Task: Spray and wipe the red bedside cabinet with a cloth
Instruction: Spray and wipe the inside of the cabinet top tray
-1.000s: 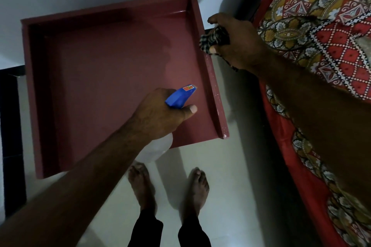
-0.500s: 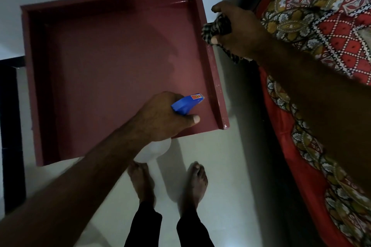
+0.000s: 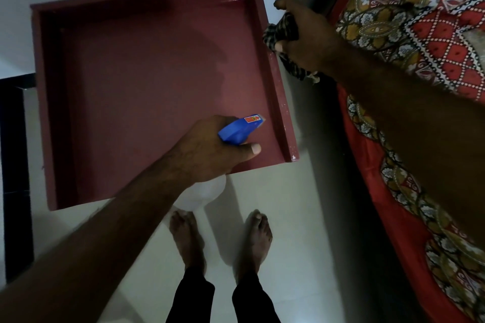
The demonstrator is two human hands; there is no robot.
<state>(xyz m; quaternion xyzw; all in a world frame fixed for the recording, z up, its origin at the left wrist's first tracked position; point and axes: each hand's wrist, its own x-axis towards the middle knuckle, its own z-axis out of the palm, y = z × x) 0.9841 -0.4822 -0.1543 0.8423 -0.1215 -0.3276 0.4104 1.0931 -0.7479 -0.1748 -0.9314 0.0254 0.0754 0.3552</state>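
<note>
- Your left hand is wrapped round the neck of the spray bottle. Its blue head points toward the right rim, and its pale body hangs below your palm, past the near edge.
- The red bedside cabinet stands on the floor in front of your feet, with the bed just to its right. You are looking down into its recessed top.
- Your right hand grips the checked cloth in a bunch. It sits at the outer side of the right rim, toward the far end, and whether the cloth touches the rim is hard to tell.
- You appear to be in the spraying step, with the nozzle low over the near right part of the top.
- The far right corner shows a gloss and the right rim carries pale specks. Whether these are liquid or just shine and marks can't be told, and no mist is visible.
- No part of the top looks plainly wiped, and the cloth is off it.
- Judging by this, wiping the recessed top and the rims lies ahead, and most of the task remains.
</note>
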